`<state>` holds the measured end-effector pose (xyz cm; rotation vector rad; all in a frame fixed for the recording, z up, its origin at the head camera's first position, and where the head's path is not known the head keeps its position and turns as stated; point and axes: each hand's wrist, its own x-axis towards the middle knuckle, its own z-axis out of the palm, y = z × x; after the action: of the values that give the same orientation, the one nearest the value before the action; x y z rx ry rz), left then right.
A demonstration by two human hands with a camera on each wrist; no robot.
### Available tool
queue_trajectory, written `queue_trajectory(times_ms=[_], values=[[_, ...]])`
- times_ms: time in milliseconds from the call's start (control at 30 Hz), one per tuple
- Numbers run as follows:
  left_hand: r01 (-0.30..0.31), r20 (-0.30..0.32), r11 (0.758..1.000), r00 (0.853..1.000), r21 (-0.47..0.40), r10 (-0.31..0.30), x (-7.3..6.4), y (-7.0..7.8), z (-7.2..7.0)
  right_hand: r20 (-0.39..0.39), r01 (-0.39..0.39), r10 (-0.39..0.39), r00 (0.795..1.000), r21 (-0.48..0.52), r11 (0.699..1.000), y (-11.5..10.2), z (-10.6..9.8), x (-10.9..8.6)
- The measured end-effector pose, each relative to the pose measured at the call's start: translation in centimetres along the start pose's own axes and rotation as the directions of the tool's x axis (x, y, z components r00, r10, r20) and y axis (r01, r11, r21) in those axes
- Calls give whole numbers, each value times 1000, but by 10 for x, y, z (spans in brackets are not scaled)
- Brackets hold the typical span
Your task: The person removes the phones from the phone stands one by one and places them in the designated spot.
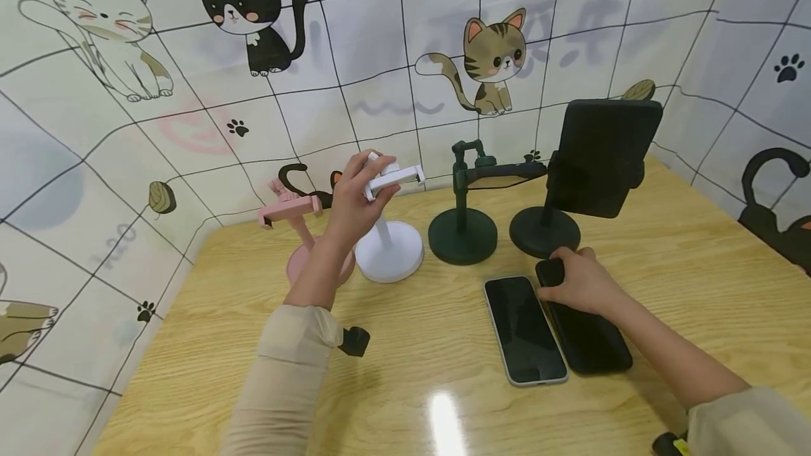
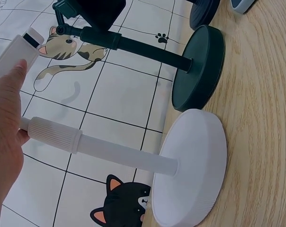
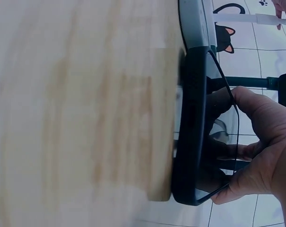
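Observation:
My left hand (image 1: 356, 204) grips the clamp head of a white phone stand (image 1: 388, 252), whose round base sits on the table. In the left wrist view, the thumb of that hand (image 2: 8, 101) lies along the white clamp (image 2: 17, 54), above the ribbed collar (image 2: 53, 135) of the pole. My right hand (image 1: 586, 280) holds the upper part of a black phone (image 1: 592, 343) from above, thumb towards its left edge. The right wrist view has the fingers (image 3: 256, 106) reflected in the dark screen. A second phone with a pale frame (image 1: 526, 333) lies screen up just to the left.
A pink stand (image 1: 291, 213) is left of the white one. To its right come a dark green stand (image 1: 462, 234) bearing a dark phone (image 1: 507, 173), and a black stand (image 1: 545, 234) with a tablet (image 1: 602, 157). A cat-print cloth (image 1: 380, 90) hangs behind the wooden table (image 1: 405, 343).

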<state>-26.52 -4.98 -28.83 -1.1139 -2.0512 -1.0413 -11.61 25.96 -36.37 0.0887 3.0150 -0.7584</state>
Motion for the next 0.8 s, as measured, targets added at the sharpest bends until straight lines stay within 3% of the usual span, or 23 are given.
queue_trajectory(times_ms=[333, 800], values=[[60, 34, 998, 998, 20, -61, 5, -1, 1, 14, -1, 1, 1000, -5, 1000, 5, 5, 3], [73, 76, 997, 994, 19, -74, 7, -2, -3, 52, -10, 12, 999, -26, 1000, 10, 5, 5]])
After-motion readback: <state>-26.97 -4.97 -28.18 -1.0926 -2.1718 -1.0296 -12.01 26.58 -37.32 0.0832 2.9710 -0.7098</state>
